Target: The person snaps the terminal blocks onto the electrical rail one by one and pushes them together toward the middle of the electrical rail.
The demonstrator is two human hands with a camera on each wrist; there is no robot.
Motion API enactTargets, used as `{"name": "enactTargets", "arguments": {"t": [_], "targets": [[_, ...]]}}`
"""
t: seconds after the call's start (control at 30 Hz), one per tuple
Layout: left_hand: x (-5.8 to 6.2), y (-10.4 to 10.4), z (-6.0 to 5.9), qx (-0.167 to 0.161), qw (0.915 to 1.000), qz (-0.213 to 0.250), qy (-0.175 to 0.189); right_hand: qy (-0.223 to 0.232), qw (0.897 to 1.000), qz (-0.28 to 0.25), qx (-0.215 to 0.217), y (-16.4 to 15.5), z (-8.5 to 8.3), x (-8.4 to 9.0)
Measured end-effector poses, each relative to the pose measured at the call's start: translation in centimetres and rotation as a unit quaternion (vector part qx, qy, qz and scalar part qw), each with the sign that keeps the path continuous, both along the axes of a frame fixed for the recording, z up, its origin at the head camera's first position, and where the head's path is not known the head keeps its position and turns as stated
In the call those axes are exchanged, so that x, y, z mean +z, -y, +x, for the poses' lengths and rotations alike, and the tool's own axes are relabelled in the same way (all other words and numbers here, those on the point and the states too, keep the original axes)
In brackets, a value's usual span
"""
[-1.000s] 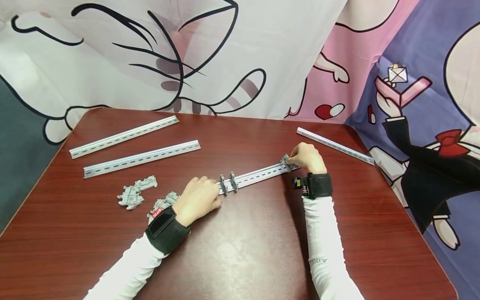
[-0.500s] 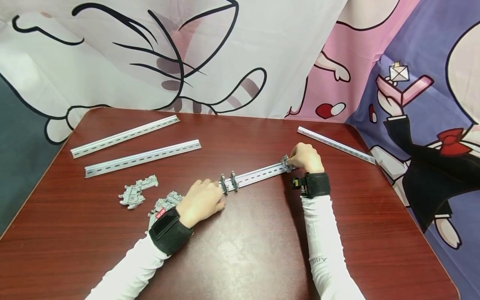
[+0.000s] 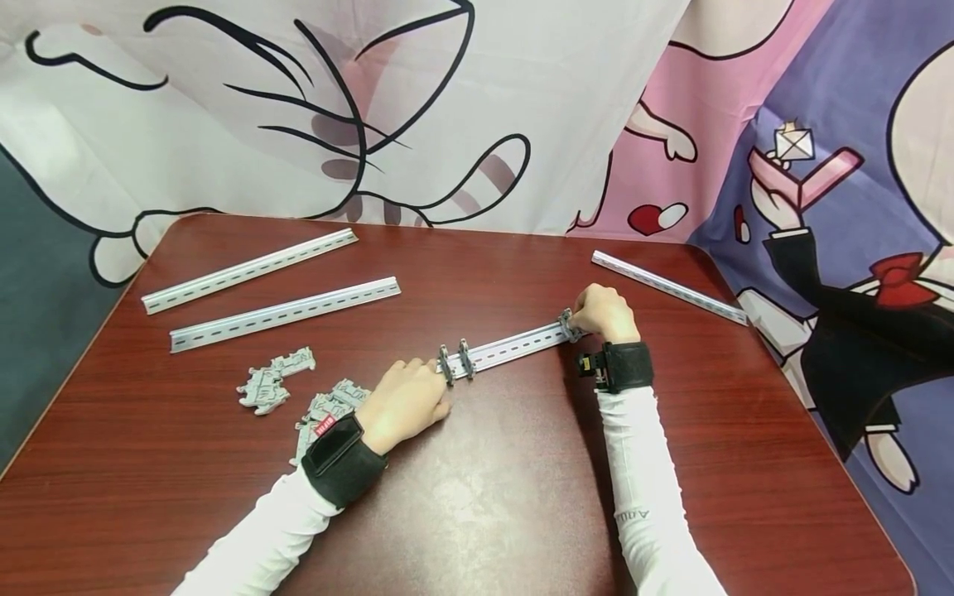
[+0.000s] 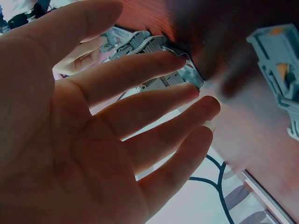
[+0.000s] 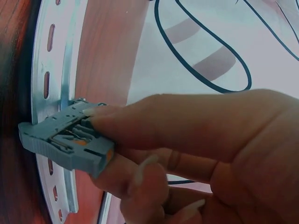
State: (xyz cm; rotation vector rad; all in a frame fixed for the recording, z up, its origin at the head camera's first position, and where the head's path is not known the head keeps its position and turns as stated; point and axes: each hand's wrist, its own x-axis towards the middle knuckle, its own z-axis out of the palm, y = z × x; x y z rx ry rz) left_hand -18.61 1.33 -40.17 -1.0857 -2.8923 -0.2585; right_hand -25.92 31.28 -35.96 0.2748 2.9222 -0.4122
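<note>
The left hand point(image 3: 406, 406), fingers nearly straight, is lying by the near end of a slotted silvery metal rail point(image 3: 514, 349). Farther along, the right hand point(image 3: 605, 313) is pinching a grey plastic block point(image 5: 60, 140) sitting across it, likely light, stiff, best gripped by its flat faces.

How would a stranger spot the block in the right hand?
On the brown table, find the central slotted metal rail. Near its right end is the gray block, pinched by the right hand, unlike the rail's two blocks beside the left hand.
</note>
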Motion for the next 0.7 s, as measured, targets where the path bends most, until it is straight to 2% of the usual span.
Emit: {"name": "enactTargets", "arguments": {"t": [0.17, 0.43, 0.7], "targets": [[0.1, -0.1, 0.1, -0.002, 1.0, 0.003, 0.0, -0.003, 1.0, -0.01, -0.003, 0.0, -0.1, -0.1], [0.0, 0.0, 0.3, -0.001, 0.9993, 0.012, -0.035, -0.032, 0.999, 0.012, 0.025, 0.7, -0.9, -0.2], [-0.5, -0.3, 0.5, -0.003, 0.9988, 0.021, -0.045, -0.019, 1.0, -0.002, 0.015, 0.5, -1.0, -0.7]]}}
